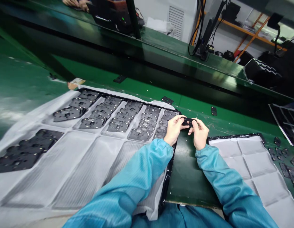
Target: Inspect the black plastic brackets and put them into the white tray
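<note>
A small flat black part (189, 122) is held between both my hands above the green bench. My left hand (173, 129) pinches its left end and my right hand (199, 133) pinches its right end. Both arms wear blue sleeves. To the left lies a large tray (66, 164) lined with white foam, with rows of stacked black parts (128, 118) in its far compartments and more (25, 152) at its left. A second foam-lined tray (256, 158) lies to the right, its compartments bare.
Loose black parts (285, 161) lie at the right tray's edge and a few (213, 110) on the green bench (191, 177). A dark conveyor channel (137, 63) runs behind. Another person's hands (75, 3) show at the top left. Cables and equipment (203, 38) stand at the back.
</note>
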`<state>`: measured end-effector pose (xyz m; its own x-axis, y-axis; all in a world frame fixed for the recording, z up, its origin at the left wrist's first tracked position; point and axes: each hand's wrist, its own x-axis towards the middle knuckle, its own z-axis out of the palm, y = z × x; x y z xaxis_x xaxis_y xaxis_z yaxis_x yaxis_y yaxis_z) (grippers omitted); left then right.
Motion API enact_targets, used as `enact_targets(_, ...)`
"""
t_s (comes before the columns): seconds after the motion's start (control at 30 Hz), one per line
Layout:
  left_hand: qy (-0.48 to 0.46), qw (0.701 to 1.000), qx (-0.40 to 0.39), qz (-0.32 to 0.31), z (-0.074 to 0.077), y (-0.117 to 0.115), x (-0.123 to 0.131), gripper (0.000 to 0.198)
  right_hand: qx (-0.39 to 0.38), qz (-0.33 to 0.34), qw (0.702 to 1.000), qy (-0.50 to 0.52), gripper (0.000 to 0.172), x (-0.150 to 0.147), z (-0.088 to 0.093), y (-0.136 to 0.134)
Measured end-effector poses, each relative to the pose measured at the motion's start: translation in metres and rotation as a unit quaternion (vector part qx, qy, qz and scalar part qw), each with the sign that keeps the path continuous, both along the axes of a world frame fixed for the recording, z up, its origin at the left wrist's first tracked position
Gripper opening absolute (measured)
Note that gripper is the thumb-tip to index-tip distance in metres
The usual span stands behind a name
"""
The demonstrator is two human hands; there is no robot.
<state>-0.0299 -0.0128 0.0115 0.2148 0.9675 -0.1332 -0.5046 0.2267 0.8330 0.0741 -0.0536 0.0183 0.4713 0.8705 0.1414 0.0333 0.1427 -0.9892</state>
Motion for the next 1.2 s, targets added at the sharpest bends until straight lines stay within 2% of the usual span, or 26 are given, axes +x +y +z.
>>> enact_targets(0.23,-0.003,1.000,0.015,0.008,-0.002,-0.002,0.000,0.018,-0.003,0.001,1.000,0.009,0.029,0.000,-0.003,-0.001)
enact_targets(0.4,0.024,0.999,0.028,-0.006,-0.001,-0.001,0.000,0.025,-0.011,-0.012,0.999,0.042,0.034,0.003,-0.007,0.001)
enact_targets(0.63,0.042,0.998,0.026,0.024,0.002,-0.001,-0.001,0.028,-0.019,0.003,0.999,0.039,0.033,0.002,-0.007,0.000)
enact_targets(0.83,0.053,0.997,0.042,0.027,-0.003,-0.001,-0.001,0.027,-0.016,0.007,0.999,0.041,0.031,0.001,-0.008,-0.001)
enact_targets(1.0,0.045,0.997,0.057,-0.006,0.000,-0.003,-0.001,0.023,-0.018,-0.011,0.999,0.045,0.033,0.005,-0.009,0.002)
enact_targets(1.1,0.034,0.997,0.065,-0.038,0.003,-0.004,-0.003,0.035,-0.013,-0.015,0.999,0.051,0.032,0.008,-0.010,0.003)
enact_targets(1.2,0.049,0.996,0.070,-0.033,0.003,-0.003,-0.006,0.038,-0.018,-0.004,0.998,0.053,0.031,0.009,-0.011,0.003)
